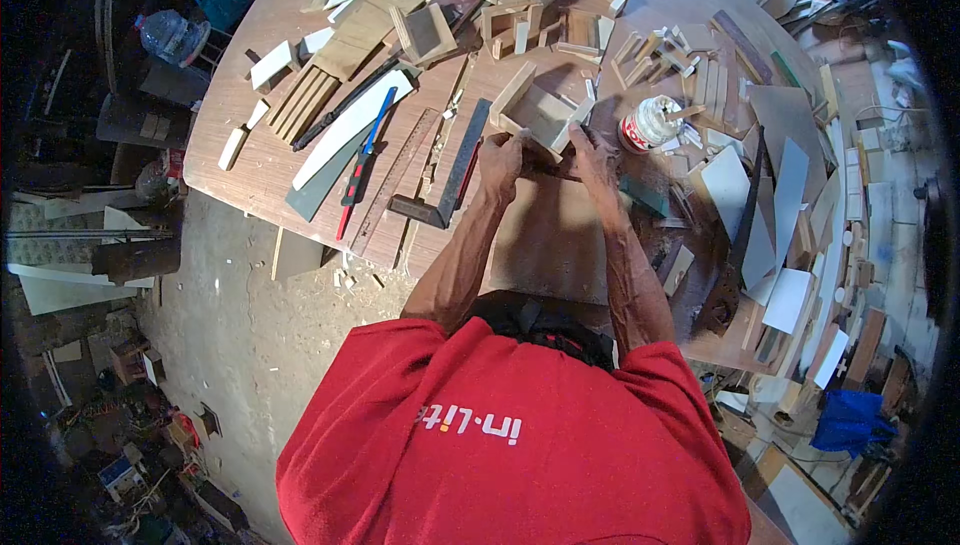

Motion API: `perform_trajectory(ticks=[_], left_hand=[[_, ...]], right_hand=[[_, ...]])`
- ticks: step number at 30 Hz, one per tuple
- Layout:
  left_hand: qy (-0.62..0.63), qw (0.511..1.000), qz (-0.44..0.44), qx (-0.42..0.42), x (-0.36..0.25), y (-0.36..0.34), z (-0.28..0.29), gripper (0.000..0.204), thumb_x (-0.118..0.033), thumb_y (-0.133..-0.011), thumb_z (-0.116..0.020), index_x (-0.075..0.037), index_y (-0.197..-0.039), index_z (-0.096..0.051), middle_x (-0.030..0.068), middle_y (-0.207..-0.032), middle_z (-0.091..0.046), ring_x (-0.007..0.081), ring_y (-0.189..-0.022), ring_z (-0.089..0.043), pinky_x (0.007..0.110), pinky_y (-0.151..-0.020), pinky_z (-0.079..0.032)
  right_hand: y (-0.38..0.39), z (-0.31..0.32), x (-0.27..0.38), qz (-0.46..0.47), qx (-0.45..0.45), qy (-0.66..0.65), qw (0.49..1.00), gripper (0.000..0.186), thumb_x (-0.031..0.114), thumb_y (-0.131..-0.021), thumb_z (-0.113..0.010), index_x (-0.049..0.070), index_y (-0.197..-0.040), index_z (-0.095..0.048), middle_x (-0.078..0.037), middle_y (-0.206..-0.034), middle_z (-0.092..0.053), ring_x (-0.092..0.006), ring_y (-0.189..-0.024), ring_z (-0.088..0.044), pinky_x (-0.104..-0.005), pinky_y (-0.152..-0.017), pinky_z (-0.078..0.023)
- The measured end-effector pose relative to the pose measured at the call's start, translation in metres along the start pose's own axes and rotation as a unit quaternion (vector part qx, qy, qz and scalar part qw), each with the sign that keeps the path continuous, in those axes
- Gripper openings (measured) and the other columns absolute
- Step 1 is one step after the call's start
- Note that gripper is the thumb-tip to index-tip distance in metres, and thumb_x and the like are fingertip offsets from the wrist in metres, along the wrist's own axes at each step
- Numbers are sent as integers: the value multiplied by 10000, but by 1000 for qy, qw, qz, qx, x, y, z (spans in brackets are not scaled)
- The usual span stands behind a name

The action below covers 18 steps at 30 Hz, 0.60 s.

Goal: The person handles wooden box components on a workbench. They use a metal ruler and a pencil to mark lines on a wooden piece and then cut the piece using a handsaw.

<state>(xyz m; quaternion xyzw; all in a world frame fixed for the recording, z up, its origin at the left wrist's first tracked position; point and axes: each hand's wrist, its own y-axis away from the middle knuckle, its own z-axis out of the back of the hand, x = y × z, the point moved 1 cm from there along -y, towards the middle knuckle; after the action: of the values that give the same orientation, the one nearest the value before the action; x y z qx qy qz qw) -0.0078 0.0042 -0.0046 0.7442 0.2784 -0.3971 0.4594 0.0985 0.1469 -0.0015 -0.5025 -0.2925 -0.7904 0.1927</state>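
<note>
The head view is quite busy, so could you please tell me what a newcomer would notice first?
The red shirt fills the lower middle. Above it, the left hand and right hand hold a small wooden box. A white jar stands to the right of them.

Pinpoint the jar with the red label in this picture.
In the head view, the jar stands on the table right of centre, to the right of the right hand, with the held wooden box to its left.

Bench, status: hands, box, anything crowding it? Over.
Left hand and right hand holding wooden box. Open side showing. Jar close by right, L-shaped square close by left.
</note>
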Motion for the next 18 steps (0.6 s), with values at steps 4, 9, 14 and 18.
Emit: perform_trajectory(ticks=[4, 9, 14, 18], left_hand=[[-14, 999, 25, 20, 4, -2, 5, 473, -192, -788, -681, 150, -1081, -535, 179, -901, -645, 203, -745, -635, 301, -650, -520], [-7, 999, 35, 19, -3, 2, 1, 546, -185, -775, -696, 165, -1136, -483, 195, -969, -626, 210, -795, -629, 310, -665, -521], [-16, 1000, 9, -7, -17, 20, -14, 800, -154, -755, -717, 72, -1345, -227, 222, -1182, -502, 244, -964, -578, 314, -774, -505], [-34, 999, -38, -10, -13, 12, -6, 825, -155, -755, -716, 28, -1371, -198, 222, -1183, -489, 255, -1000, -559, 332, -812, -491]], right_hand=[[11, -1, 11, -3, -2, 22, 1000, 566, 504, -849, -518, 12, -1117, -601, -161, -940, -578, -289, -861, -545, -376, -762, -458], [19, 1, 25, 11, -4, 33, 999, 586, 488, -855, -500, -7, -1162, -559, -231, -1086, -601, -374, -998, -568, -416, -878, -419], [27, 9, 35, -46, -33, -60, 997, 634, 451, -824, -587, 58, -1307, -465, -114, -1036, -581, -240, -923, -577, -370, -700, -544], [10, 13, 29, 41, 12, 24, 999, 653, 424, -821, -595, 66, -1340, -423, -130, -1127, -562, -251, -954, -568, -379, -691, -546]])
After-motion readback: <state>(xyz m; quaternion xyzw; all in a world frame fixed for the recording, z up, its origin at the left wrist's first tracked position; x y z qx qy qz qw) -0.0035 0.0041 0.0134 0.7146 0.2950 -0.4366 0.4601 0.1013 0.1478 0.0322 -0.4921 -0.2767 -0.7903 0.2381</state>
